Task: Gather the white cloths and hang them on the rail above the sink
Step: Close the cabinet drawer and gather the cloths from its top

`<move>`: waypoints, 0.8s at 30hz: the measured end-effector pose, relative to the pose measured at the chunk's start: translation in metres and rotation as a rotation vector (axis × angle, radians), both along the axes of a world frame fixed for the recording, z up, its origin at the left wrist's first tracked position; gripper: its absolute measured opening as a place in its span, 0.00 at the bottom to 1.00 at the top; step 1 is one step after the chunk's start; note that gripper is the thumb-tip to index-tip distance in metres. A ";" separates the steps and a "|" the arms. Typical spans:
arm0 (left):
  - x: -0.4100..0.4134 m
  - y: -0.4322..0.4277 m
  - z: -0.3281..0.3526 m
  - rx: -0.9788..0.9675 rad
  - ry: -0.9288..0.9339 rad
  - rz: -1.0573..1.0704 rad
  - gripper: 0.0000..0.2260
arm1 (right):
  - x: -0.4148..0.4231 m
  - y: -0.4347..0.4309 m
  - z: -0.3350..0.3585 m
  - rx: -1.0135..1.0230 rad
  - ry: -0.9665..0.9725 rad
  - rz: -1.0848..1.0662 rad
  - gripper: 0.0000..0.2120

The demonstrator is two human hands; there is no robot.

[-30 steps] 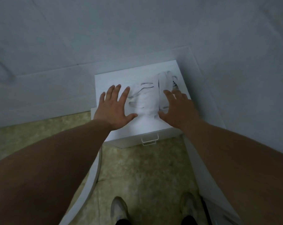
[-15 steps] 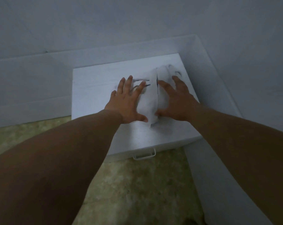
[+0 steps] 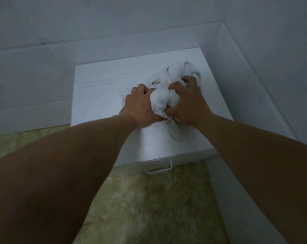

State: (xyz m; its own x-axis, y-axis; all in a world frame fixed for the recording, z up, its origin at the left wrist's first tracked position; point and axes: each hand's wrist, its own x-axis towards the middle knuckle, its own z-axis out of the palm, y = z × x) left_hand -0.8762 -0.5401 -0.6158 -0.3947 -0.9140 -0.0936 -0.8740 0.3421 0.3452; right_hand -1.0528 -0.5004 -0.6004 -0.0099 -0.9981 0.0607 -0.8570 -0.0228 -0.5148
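Note:
The white cloths (image 3: 164,98) lie bunched in a crumpled heap on top of a low white cabinet (image 3: 103,88). My left hand (image 3: 140,107) grips the bundle from its left side, fingers curled into the fabric. My right hand (image 3: 186,103) clutches it from the right, fingers dug into the folds. Part of the cloth spills out behind my right hand, and a tail hangs toward me below my wrists. Neither the rail nor the sink is in view.
The cabinet stands in a corner between pale tiled walls (image 3: 114,23). A white wire handle (image 3: 158,167) sticks out from its front drawer. Mottled beige floor (image 3: 149,208) lies below, and a white panel (image 3: 237,199) runs along the right side.
Both hands lay flat with spread fingers on the loosely spread cloths; they have since closed inward and scrunched the cloths into one bundle. My view has moved closer to the cabinet.

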 end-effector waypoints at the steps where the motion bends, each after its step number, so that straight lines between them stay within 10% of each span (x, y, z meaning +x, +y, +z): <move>1: 0.000 0.002 0.003 0.027 0.042 -0.025 0.47 | 0.000 0.002 0.003 -0.001 -0.017 0.004 0.33; 10: 0.005 0.037 0.102 0.077 0.138 -0.097 0.33 | 0.001 0.039 0.098 0.030 -0.146 0.024 0.32; 17: 0.028 0.061 0.238 0.129 0.110 -0.210 0.36 | 0.020 0.080 0.222 0.051 -0.250 -0.022 0.41; 24: 0.048 0.093 0.365 0.072 0.139 -0.440 0.41 | 0.039 0.137 0.337 -0.004 -0.303 -0.152 0.29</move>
State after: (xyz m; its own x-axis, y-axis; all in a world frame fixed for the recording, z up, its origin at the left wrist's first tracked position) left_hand -0.8280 -0.4470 -0.2508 -0.7569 -0.6498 -0.0692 -0.5946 0.6408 0.4856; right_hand -1.0142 -0.3634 -0.2630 -0.1764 -0.9837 0.0358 -0.6591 0.0910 -0.7465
